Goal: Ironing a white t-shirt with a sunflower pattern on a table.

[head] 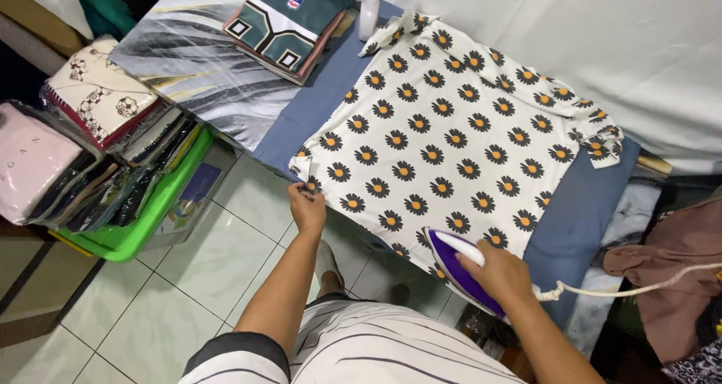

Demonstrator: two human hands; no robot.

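Flat on a blue ironing pad (579,211), a white shirt (444,136) printed with dark daisies is spread out. Its near left corner is pinched by the left hand (307,207), fingers closed on the cloth. A purple and white iron (460,267) is gripped by the right hand (502,275) at the shirt's near edge. Beyond the shirt's far left corner, a folded green jersey (289,19) and a spray bottle (369,8) are seen.

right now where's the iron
In the head view the purple and white iron sits at the near edge of the daisy-print shirt, low and right of centre, under the right hand; the left hand pinches the shirt's hem.
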